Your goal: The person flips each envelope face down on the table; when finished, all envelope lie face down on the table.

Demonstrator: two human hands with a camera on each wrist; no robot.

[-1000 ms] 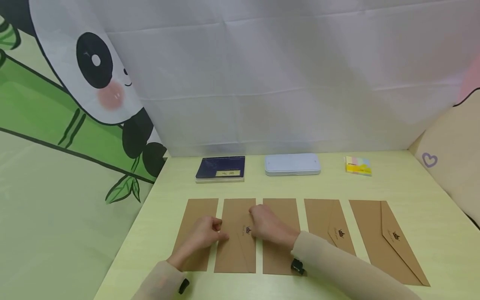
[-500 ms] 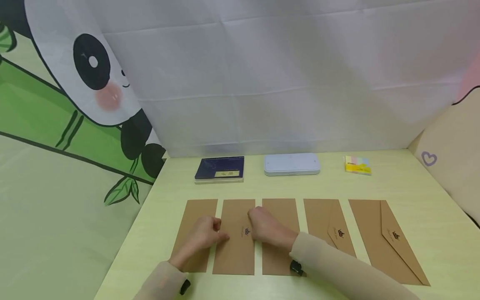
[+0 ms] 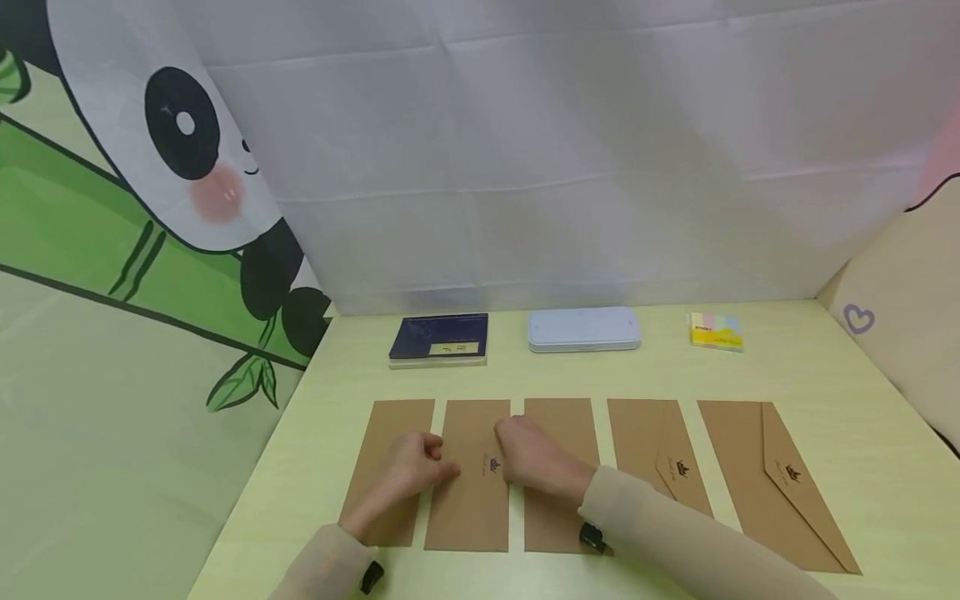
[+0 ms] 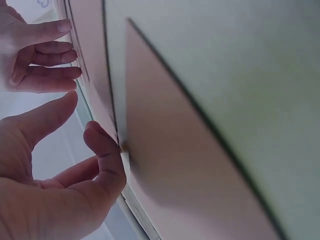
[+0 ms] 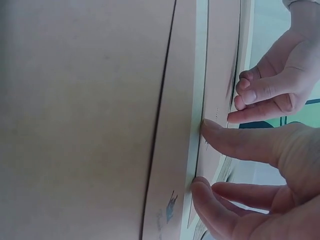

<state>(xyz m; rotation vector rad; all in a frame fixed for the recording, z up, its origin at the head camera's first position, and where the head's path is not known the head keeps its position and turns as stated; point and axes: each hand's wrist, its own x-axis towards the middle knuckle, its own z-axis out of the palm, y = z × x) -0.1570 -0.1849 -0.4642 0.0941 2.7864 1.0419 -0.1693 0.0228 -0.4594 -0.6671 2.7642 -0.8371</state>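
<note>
- The slanting flap line on the near half of the second envelope from the left [image 3: 468,517], visible a second ago, no longer shows.
- That envelope's near end now lies a trace farther left, leaving a slightly wider gap to the third envelope [image 3: 557,442] there.
- The right grip [image 3: 538,452] has slipped slightly nearer.
- The left grip [image 3: 408,465] has edged a trace right.
- The head view has shifted slightly, so the printed panda [image 3: 131,167] appears a little farther left.
</note>
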